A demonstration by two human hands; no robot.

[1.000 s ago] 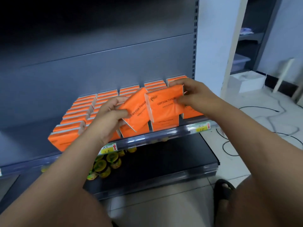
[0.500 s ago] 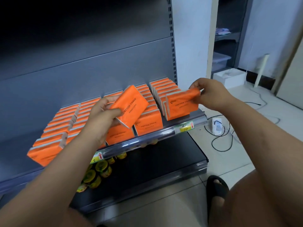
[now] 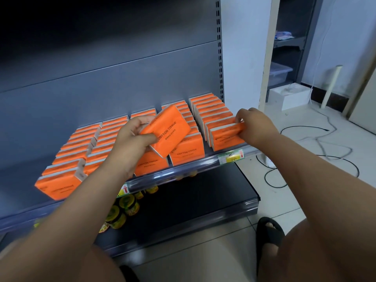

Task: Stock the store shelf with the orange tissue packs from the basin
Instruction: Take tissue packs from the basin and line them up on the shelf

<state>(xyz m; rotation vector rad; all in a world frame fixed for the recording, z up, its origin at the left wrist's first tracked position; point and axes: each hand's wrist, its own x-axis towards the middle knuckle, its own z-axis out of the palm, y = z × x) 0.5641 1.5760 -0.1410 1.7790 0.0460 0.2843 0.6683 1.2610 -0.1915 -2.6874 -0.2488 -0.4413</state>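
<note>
Several rows of orange tissue packs (image 3: 187,152) stand on the grey store shelf (image 3: 183,169). My left hand (image 3: 132,139) grips one tilted orange pack (image 3: 168,131) above the middle rows. At the front of the rightmost row stands another orange pack (image 3: 225,137), and my right hand (image 3: 254,124) pinches its top right edge. The basin is out of view.
Small jars (image 3: 124,208) sit on the dark bottom shelf (image 3: 203,202) below. Price tags (image 3: 231,158) line the shelf rail. Cables (image 3: 325,151) and a white box (image 3: 289,97) lie on the tiled floor to the right. My sandalled foot (image 3: 268,235) is near the shelf base.
My right hand carried its pack rightward and set it down at the front of the rightmost row. My left hand kept its pack tilted above the middle rows.
</note>
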